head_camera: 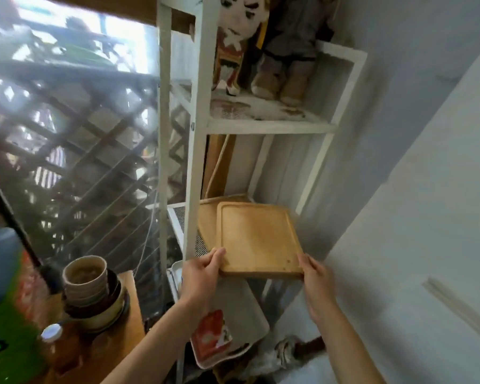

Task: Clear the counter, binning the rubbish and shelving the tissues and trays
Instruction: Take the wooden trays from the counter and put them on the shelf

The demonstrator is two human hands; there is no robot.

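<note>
A light wooden tray (257,238) lies flat at the middle level of a white metal shelf unit (194,128), on top of another wooden tray (207,220). My left hand (203,275) grips its near left corner. My right hand (315,278) holds its near right corner. More wooden boards (216,162) stand upright behind, inside the same level. On the level below lies a pale tray (244,311) with a red and white packet (212,333) on it.
Two plush dolls (261,45) sit on the upper shelf. At the lower left, a wooden counter (114,350) carries stacked bowls and paper cups (90,289) and a capped bottle (53,345). A glass wall stands to the left, a white wall to the right.
</note>
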